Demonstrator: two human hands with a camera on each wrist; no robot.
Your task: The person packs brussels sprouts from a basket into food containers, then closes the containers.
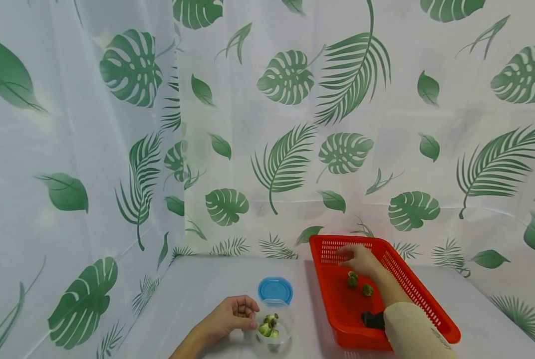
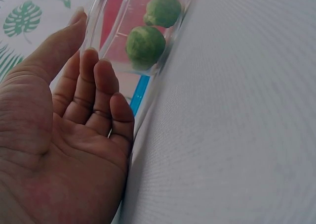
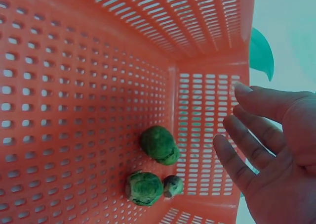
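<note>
My left hand [image 1: 231, 319] holds a small clear plastic container [image 1: 287, 330] by its left side, thumb and fingertips at the rim. Several Brussels sprouts [image 1: 268, 326] lie in it; two green sprouts [image 2: 145, 47] show through its wall in the left wrist view. Over the far part of a red perforated basket [image 1: 339, 304], my right hand [image 1: 359, 259] hovers with fingers spread and nothing between them. Below it, several green sprouts [image 3: 144, 188] sit on the basket floor, apart from the fingers [image 3: 232, 159].
A round blue lid [image 1: 275, 290] lies on the white table [image 1: 204, 279] just behind the container. Leaf-patterned curtains [image 1: 285, 219] hang at the back and left. A dark band [image 1: 373, 320] is on the right wrist, over the basket's near part.
</note>
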